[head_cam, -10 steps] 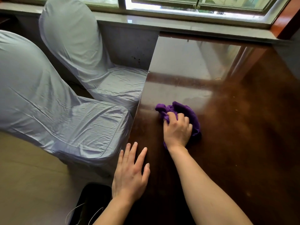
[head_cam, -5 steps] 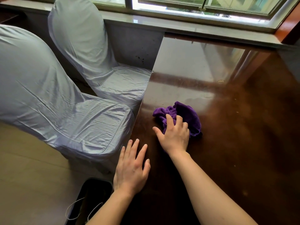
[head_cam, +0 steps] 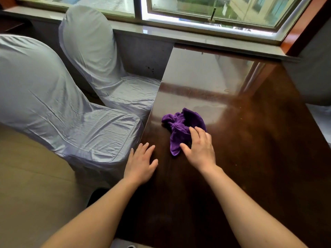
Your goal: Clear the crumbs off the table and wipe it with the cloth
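Note:
A crumpled purple cloth (head_cam: 180, 128) lies on the dark glossy wooden table (head_cam: 250, 158), near its left edge. My right hand (head_cam: 199, 149) rests on the cloth's near right part, fingers spread over it and thumb at its lower tip. My left hand (head_cam: 141, 164) lies flat on the table's left edge, fingers apart, holding nothing. A few pale specks (head_cam: 236, 165) dot the table to the right of my hands.
Two chairs in grey fabric covers (head_cam: 75, 126) (head_cam: 100, 65) stand along the table's left side. A window sill (head_cam: 197, 40) runs past the far end. A dark bin (head_cam: 97, 196) sits on the floor below the left edge.
My right hand has slid back and to the right across the cloth, and the cloth now trails out longer toward me. The left hand stays at the table edge.

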Motion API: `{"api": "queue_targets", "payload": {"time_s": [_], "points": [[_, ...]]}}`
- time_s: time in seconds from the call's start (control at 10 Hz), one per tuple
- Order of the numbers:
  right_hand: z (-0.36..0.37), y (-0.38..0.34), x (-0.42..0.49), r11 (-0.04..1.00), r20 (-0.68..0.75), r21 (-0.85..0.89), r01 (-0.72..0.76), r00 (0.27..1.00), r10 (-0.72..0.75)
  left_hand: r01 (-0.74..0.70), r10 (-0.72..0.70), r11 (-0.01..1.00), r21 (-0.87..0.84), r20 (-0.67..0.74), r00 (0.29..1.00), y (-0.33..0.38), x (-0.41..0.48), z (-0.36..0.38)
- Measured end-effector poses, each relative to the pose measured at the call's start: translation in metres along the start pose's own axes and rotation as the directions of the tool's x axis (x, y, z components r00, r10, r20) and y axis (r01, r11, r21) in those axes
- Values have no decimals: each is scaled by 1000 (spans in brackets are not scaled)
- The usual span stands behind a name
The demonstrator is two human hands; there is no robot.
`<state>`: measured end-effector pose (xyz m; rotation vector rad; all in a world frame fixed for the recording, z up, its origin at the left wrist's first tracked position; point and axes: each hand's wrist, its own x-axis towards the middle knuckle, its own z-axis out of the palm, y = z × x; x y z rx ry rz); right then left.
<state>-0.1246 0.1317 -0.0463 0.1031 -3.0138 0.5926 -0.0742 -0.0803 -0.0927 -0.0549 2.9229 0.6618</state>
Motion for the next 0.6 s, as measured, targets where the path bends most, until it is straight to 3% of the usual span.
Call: {"api": "queue_targets", "payload": {"time_s": [0.3, 0.6], "points": [[-65, 0, -15, 999, -79, 30, 44, 996, -42, -7, 23, 990, 139, -116, 993, 40, -18, -41], [-155, 7, -47, 993, -254, 102, 63, 966, -35, -77, 123, 973, 219, -208, 970, 96, -37, -85]]}}
